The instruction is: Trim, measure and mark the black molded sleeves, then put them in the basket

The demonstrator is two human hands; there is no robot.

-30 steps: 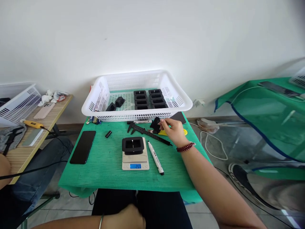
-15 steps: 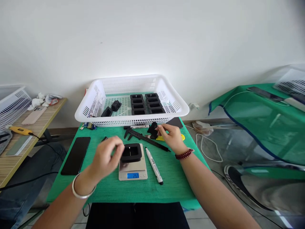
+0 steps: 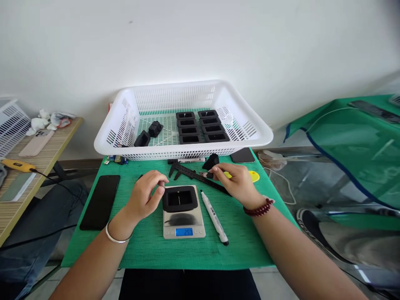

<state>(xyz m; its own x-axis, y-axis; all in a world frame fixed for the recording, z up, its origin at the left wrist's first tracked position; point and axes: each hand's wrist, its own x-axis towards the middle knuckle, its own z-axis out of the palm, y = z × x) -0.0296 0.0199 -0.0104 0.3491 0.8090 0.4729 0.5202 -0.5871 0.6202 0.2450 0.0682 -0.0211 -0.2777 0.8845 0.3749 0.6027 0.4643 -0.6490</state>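
Observation:
A black rectangular frame part (image 3: 180, 198) lies on a small silver digital scale (image 3: 183, 221) in the middle of the green table. My left hand (image 3: 146, 195) pinches the frame's left rim with thumb and fingertips. My right hand (image 3: 238, 181) lies farther back, over a black caliper (image 3: 186, 171), its fingertips closed on a small black part (image 3: 212, 160). A white marker with a black cap (image 3: 215, 216) lies just right of the scale, between the two hands.
A white plastic basket (image 3: 187, 88) at the back holds rows of black frame parts (image 3: 200, 125) and two loose black pieces (image 3: 149, 133). A black phone (image 3: 100, 201) lies at the left and a yellow object (image 3: 254, 176) behind my right hand. A wooden side table (image 3: 43, 154) stands far left.
My left hand came up from my lap and reached the frame on the scale. My right hand has stayed by the caliper with the small black part. The view has shifted slightly.

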